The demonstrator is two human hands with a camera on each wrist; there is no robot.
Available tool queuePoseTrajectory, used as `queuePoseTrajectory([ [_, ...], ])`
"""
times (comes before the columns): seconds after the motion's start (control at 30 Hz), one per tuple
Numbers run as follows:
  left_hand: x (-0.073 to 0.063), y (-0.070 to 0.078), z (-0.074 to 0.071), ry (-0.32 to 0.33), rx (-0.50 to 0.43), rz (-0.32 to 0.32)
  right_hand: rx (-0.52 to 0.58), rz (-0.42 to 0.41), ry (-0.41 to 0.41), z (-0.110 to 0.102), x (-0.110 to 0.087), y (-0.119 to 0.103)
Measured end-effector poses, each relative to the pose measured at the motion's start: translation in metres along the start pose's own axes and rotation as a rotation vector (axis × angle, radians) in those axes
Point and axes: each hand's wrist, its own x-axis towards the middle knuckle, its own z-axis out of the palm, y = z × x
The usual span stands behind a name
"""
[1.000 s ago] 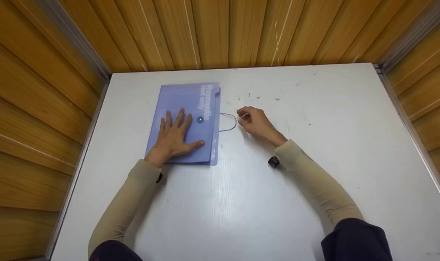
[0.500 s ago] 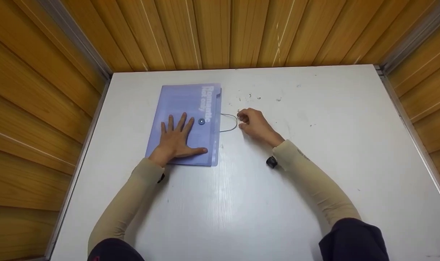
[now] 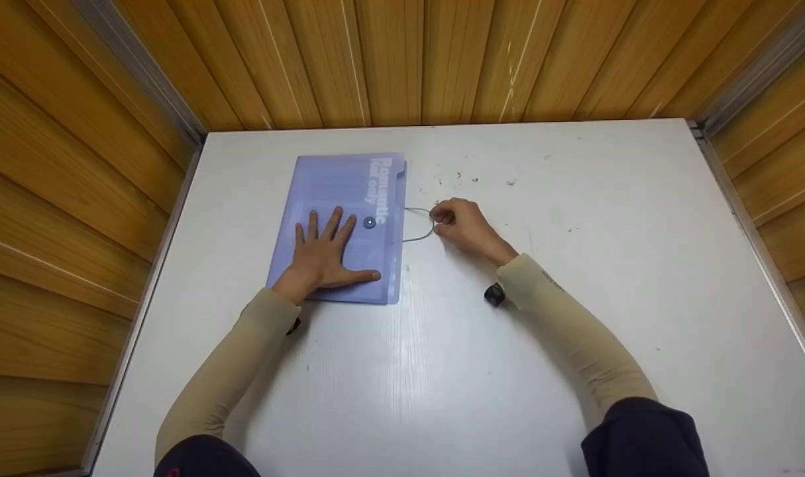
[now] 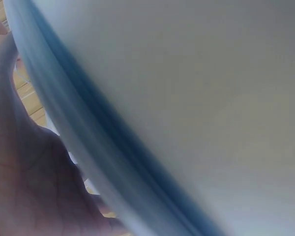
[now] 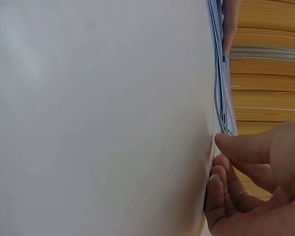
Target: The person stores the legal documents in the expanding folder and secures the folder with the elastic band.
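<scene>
A translucent purple document folder (image 3: pixel 336 179) lies flat on the white table, with white lettering and a round button (image 3: pixel 370 222) on its flap. My left hand (image 3: pixel 322 258) rests palm down on it, fingers spread, thumb stretched toward the right edge. From that edge sticks out a loop of thin elastic cord (image 3: pixel 418 239). With curled fingers, my right hand (image 3: pixel 466 225) pinches the loop's outer end between thumb and forefinger. In the right wrist view the thumb tip is at the cord (image 5: pixel 217 93). The left wrist view shows the folder's layered edge (image 4: pixel 83 113) beside the palm.
The white table (image 3: pixel 389 391) stretches toward me and to the right, with small dark marks beyond my right hand. Wood-patterned walls (image 3: pixel 389 59) stand along its back and sides.
My right hand has moved slightly left, its fingertips closing on the end of the cord loop. My left hand has slid a little toward me on the folder, thumb lower.
</scene>
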Motion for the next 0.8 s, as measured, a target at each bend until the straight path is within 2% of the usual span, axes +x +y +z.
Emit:
queuePoseTrajectory([
  [0.17, 0.000, 0.001, -0.001, 0.004, 0.004, -0.001, 0.051, -0.041, 0.016, 0.003, 0.002, 0.002],
  [0.33, -0.001, 0.002, 0.000, 0.003, -0.007, -0.006, 0.130, -0.048, 0.014, 0.007, 0.005, 0.001],
  [0.57, 0.001, 0.003, 0.001, -0.001, -0.026, -0.009, 0.285, -0.066, -0.036, 0.013, 0.009, -0.002],
  [0.8, 0.001, 0.005, -0.001, -0.001, -0.032, -0.031, 0.389, -0.037, -0.070, 0.022, 0.014, -0.011],
])
